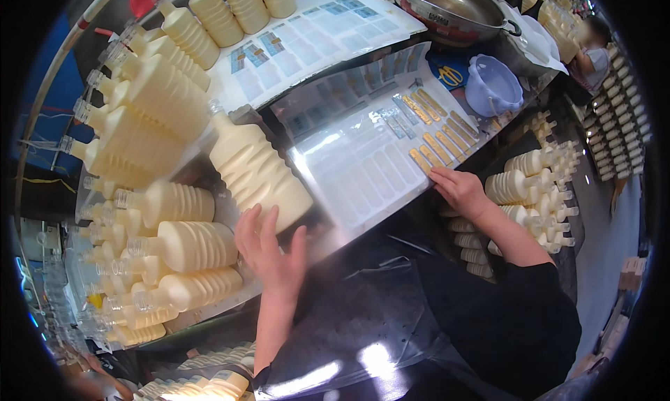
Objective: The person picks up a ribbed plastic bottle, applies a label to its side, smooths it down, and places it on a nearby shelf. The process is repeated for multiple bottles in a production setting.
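A cream-coloured plastic bottle (258, 167) with a ribbed body and a clear screw neck lies on its side on the metal table, its base toward me. My left hand (271, 251) is open beside that base, fingers spread; whether the fingertips touch the bottle I cannot tell. To the right is a glossy sheet of stickers (363, 184), with narrow gold labels at its right side and bare label outlines over the rest. At the sheet's near right edge, the thumb and fingers of my right hand (459, 191) are pinched at the lower end of a gold label (421, 161).
Several similar bottles (188, 246) lie stacked on the left, and more (216, 13) stand behind. Another sticker sheet (314, 41) lies farther back. A lavender bucket (494, 87) and a metal pan (453, 10) sit at the right back. More bottles (527, 184) are piled at right.
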Tool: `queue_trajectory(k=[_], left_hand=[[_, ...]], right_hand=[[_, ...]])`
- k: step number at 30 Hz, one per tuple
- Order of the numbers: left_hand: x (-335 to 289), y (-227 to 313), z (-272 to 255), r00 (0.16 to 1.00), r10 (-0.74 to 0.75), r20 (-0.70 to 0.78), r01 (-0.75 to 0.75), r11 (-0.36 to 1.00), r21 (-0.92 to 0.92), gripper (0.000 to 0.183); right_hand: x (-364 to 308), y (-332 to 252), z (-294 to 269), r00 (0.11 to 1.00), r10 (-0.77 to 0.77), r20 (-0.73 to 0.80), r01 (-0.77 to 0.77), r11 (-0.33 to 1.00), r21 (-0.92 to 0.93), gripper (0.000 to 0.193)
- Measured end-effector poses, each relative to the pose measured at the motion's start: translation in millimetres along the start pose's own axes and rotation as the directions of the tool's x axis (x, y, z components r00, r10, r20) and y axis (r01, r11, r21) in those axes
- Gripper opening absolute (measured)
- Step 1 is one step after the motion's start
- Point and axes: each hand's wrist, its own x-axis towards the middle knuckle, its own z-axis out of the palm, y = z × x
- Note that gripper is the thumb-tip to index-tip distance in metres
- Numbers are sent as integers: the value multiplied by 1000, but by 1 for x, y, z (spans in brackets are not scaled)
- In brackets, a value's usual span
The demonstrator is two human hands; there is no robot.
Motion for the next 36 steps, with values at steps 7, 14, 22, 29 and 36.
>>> queue_trajectory(k=[7, 14, 22, 29, 36], left_hand=[[15, 21, -3, 993, 104, 46, -101, 993, -67, 42], [19, 32, 3, 978, 206, 34, -199, 970, -139, 36], [35, 46, 15, 978, 204, 31, -189, 946, -263, 40], [58, 57, 21, 973, 211, -97, -216, 976, -40, 40], [57, 33, 8, 974, 73, -216, -108, 982, -152, 22]], right_hand=[[14, -14, -5, 993, 92, 71, -91, 996, -14, 41], [-4, -1, -4, 995, 54, -79, -48, 995, 83, 27], [83, -40, -33, 585, 273, 764, -729, -236, 643, 48], [156, -107, -49, 780, -18, 625, -558, -472, 683, 71], [190, -133, -55, 769, -73, 636, -611, -378, 696, 53]])
